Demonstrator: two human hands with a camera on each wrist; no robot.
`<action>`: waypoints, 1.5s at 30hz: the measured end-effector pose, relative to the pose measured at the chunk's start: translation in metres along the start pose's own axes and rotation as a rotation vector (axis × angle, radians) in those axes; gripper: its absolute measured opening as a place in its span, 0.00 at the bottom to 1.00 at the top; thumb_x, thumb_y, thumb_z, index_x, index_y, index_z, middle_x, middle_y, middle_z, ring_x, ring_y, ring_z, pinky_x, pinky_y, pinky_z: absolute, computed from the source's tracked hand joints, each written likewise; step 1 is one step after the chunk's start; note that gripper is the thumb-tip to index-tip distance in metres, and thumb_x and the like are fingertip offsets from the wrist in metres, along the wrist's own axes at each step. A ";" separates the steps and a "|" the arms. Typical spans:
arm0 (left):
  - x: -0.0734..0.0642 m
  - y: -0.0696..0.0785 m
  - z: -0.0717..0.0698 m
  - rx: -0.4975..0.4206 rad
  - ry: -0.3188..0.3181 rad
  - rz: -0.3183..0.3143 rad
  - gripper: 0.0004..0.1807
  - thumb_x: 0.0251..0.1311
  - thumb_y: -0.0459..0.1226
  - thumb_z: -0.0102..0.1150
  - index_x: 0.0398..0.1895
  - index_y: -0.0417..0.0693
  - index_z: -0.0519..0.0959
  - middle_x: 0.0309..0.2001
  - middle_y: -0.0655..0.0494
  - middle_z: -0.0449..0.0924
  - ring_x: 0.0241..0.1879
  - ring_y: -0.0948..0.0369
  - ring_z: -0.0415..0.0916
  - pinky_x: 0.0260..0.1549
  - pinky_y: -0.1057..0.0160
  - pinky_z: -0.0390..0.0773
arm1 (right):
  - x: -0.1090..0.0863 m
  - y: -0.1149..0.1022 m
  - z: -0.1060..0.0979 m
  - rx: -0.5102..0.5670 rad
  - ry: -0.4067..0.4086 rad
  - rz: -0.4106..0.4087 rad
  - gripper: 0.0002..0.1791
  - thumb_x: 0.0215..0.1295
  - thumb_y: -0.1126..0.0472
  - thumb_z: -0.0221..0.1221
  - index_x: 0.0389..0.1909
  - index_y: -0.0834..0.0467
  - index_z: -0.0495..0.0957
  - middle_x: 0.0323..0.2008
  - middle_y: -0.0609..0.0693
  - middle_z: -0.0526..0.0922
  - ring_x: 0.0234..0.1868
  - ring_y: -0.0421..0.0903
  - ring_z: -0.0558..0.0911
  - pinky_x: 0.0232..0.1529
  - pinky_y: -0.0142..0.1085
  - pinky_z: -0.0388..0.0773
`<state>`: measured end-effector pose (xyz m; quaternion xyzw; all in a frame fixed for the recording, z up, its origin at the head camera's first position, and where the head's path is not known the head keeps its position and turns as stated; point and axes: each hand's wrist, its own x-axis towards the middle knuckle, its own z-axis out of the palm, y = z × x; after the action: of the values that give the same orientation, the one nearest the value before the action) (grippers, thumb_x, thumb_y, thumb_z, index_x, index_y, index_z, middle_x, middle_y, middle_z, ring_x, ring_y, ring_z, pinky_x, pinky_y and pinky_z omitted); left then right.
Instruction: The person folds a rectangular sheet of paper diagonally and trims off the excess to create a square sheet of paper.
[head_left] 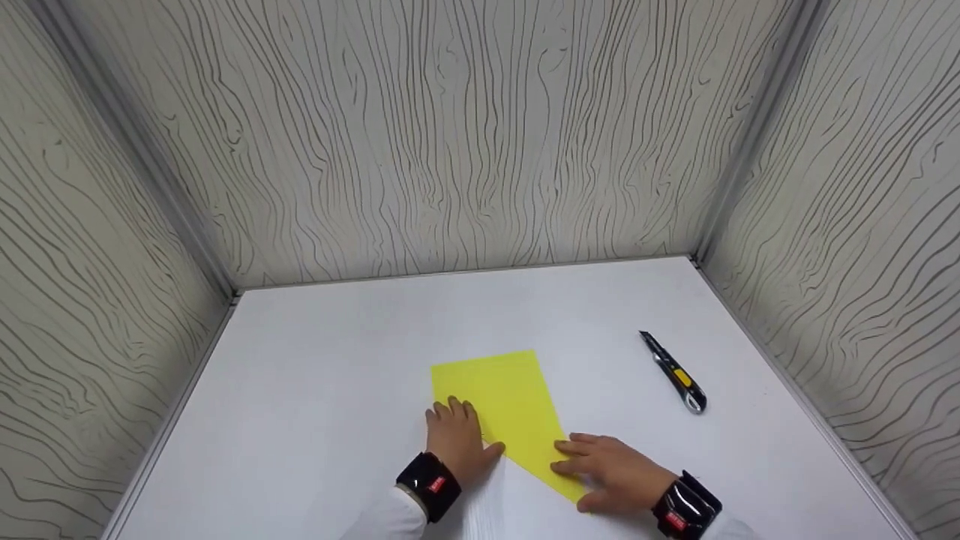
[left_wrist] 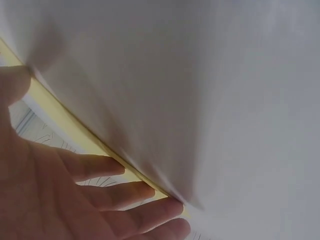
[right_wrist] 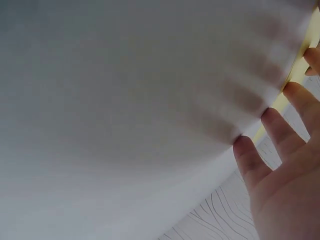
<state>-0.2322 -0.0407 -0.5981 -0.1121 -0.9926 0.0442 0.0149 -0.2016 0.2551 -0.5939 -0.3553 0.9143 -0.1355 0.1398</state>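
Observation:
A sheet of yellow paper (head_left: 510, 397) lies on the white table, its near edge slanting down to a point at the right. My left hand (head_left: 456, 441) rests on the paper's left side, fingers spread and thumb at the slanted edge. On the right, my right hand (head_left: 619, 474) touches the narrow lower end with its fingertips, the thumb near the pointed corner. In the left wrist view the fingers (left_wrist: 135, 192) extend along the paper's thin yellow edge. The right wrist view shows spread fingers (right_wrist: 282, 132) with their tips on the surface.
A black and yellow utility knife (head_left: 675, 375) lies to the right of the paper on the white table (head_left: 322, 375). Wood-grain patterned walls (head_left: 465, 135) enclose the table at the back and both sides.

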 end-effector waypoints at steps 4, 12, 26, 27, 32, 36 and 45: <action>0.002 0.002 -0.002 -0.006 -0.021 0.004 0.61 0.59 0.79 0.55 0.73 0.34 0.76 0.70 0.33 0.78 0.68 0.36 0.78 0.70 0.41 0.76 | 0.002 0.001 -0.003 -0.068 0.037 -0.046 0.34 0.64 0.41 0.74 0.72 0.40 0.81 0.77 0.49 0.77 0.77 0.59 0.75 0.74 0.58 0.74; 0.004 0.009 -0.002 -0.061 -0.063 0.016 0.63 0.56 0.79 0.59 0.74 0.33 0.74 0.72 0.30 0.75 0.72 0.32 0.74 0.74 0.40 0.73 | 0.017 0.001 -0.010 0.060 0.068 0.069 0.34 0.63 0.37 0.75 0.67 0.46 0.84 0.69 0.51 0.81 0.70 0.57 0.78 0.73 0.58 0.76; 0.001 0.025 -0.003 -0.057 -0.120 0.060 0.63 0.57 0.80 0.58 0.78 0.37 0.72 0.77 0.32 0.71 0.76 0.34 0.70 0.75 0.38 0.71 | 0.068 0.018 -0.027 0.140 0.209 0.305 0.54 0.61 0.39 0.77 0.79 0.63 0.68 0.81 0.67 0.66 0.80 0.67 0.68 0.80 0.61 0.66; 0.001 0.026 -0.004 -0.052 -0.116 0.061 0.63 0.57 0.80 0.58 0.78 0.37 0.72 0.76 0.32 0.72 0.75 0.34 0.71 0.74 0.38 0.72 | 0.072 0.020 -0.027 0.130 0.215 0.315 0.55 0.60 0.39 0.78 0.79 0.64 0.68 0.81 0.67 0.66 0.81 0.66 0.68 0.80 0.60 0.66; 0.004 0.028 -0.005 -0.027 -0.104 0.059 0.63 0.54 0.81 0.60 0.75 0.37 0.74 0.73 0.33 0.75 0.72 0.35 0.74 0.70 0.39 0.77 | 0.088 0.027 -0.026 0.076 0.232 0.333 0.57 0.57 0.39 0.80 0.78 0.68 0.68 0.81 0.67 0.67 0.80 0.65 0.69 0.81 0.58 0.67; 0.005 0.028 -0.002 -0.024 -0.092 0.066 0.63 0.54 0.81 0.59 0.74 0.37 0.74 0.72 0.32 0.75 0.71 0.35 0.74 0.67 0.39 0.79 | 0.097 0.031 -0.026 0.054 0.222 0.331 0.58 0.56 0.40 0.80 0.79 0.68 0.67 0.81 0.67 0.66 0.81 0.66 0.68 0.81 0.60 0.65; 0.006 0.028 0.000 0.024 -0.105 0.077 0.64 0.55 0.83 0.54 0.75 0.40 0.74 0.72 0.35 0.76 0.70 0.38 0.75 0.65 0.40 0.81 | 0.108 0.037 -0.021 0.031 0.196 0.325 0.55 0.61 0.42 0.77 0.78 0.72 0.66 0.80 0.70 0.68 0.83 0.65 0.66 0.83 0.58 0.62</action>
<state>-0.2320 -0.0124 -0.6009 -0.1477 -0.9863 0.0624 -0.0376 -0.3085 0.2107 -0.6045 -0.1857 0.9667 -0.1590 0.0755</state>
